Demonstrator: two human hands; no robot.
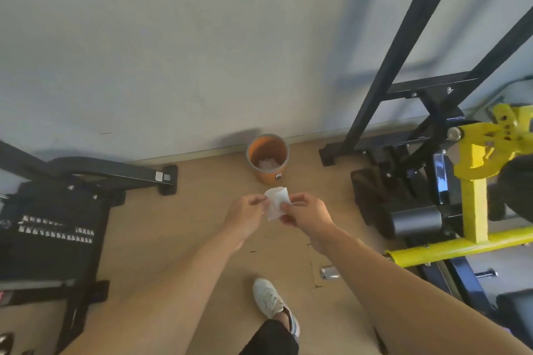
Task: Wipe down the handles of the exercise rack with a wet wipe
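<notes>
So closest in, both arms are stretched out in front at about waist height, with a white sneaker (pixel 269 298) on the wooden floor (pixel 184 219) right below them. The left hand (pixel 245 217) and right hand (pixel 307 217) are each pinching an edge of the wet wipe (pixel 276 202) between thumb and fingertips, so the wipe hangs stretched between the two hands. My guess is it's being opened out or folded flat so there's a decent clean face to wrap around a handle, which is why both hands are on it rather than one.

Just past the hands on the floor sits an orange bin (pixel 268 159) against the wall (pixel 173 37), with something pale inside, probably where used wipes end up, so it's handy.

Off to the right of the right hand is the exercise rack (pixel 473 210), black frame with yellow parts. Neither hand touches it yet, so wiping looks not started. To the left of the left hand is a black bench (pixel 54 219).
</notes>
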